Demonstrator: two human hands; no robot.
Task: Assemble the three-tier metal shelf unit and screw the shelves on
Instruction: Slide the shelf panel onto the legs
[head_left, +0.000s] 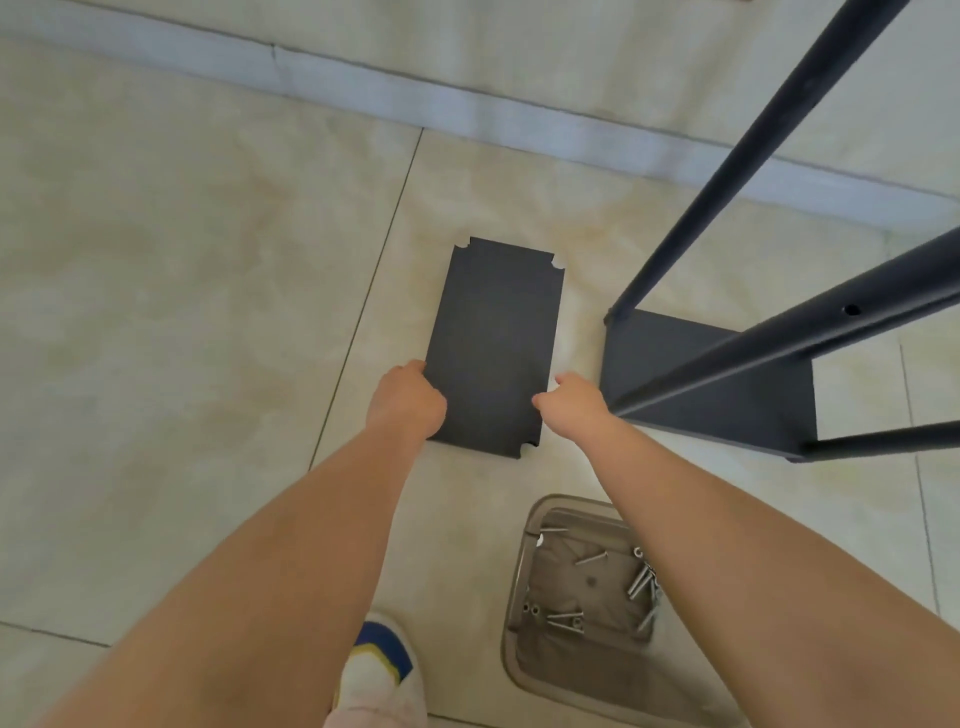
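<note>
No brand, label or writing is readable on any part. A flat black rectangular metal shelf panel with notched corners (493, 348) is lying on the pale tiled floor (182, 286) at frame centre. The left hand (408, 400) is curling its grip over the panel's left long edge; the right hand (574, 397) is curling its grip at the right long edge, fingertips hidden beneath, so actual contact is hard to confirm there. The near-left panel corner is covered by the left wrist. At right, the black tubular metal frame with one shelf fitted (727, 374) is standing, cut off by the frame edge. At lower right, a beige tray holding silver screws (587, 587) is sitting, partly hidden by the right forearm.
</note>
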